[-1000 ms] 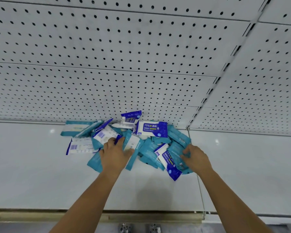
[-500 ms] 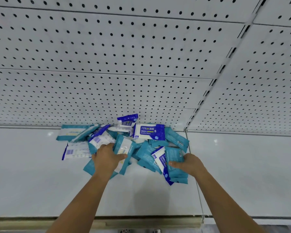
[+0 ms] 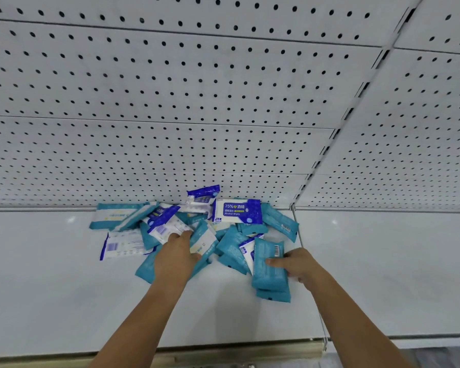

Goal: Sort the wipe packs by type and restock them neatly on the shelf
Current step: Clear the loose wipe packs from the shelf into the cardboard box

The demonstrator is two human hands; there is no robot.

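Our right hand (image 3: pixel 302 266) pinches a teal pack (image 3: pixel 268 261), the thumb laid across its barcoded face and the fingers hidden beneath, so the grip is closed on it. This pack is raised at the near right edge of the heap. A second teal pack (image 3: pixel 274 297) shows just under it. We cannot tell whether the hand holds that one as well.

Our left hand (image 3: pixel 174 261) lies palm down on the middle of the heap, its fingertips touching a white-and-blue pack (image 3: pixel 165 228) and its thumb beside a teal-and-white pack (image 3: pixel 205 241). We cannot tell whether the fingers clasp anything or merely rest there.

The pile of wipe packs (image 3: pixel 231 245) lies mixed and overlapping on the white shelf (image 3: pixel 64 301), pushed back against the perforated back panel (image 3: pixel 170 102). At the rear a pack labelled "75%" and "Alcohol Wipes" (image 3: pixel 237 211) leans against the panel, with a dark blue pack (image 3: pixel 203 192) standing tilted just to its left. A teal pack (image 3: pixel 280 224) lies at the far right of the heap, near the seam (image 3: pixel 310 282) between two shelf boards. At the left, a white pack with a blue edge (image 3: pixel 122 245) lies flat, and a teal-and-white one (image 3: pixel 112 215) sits behind it near the panel.
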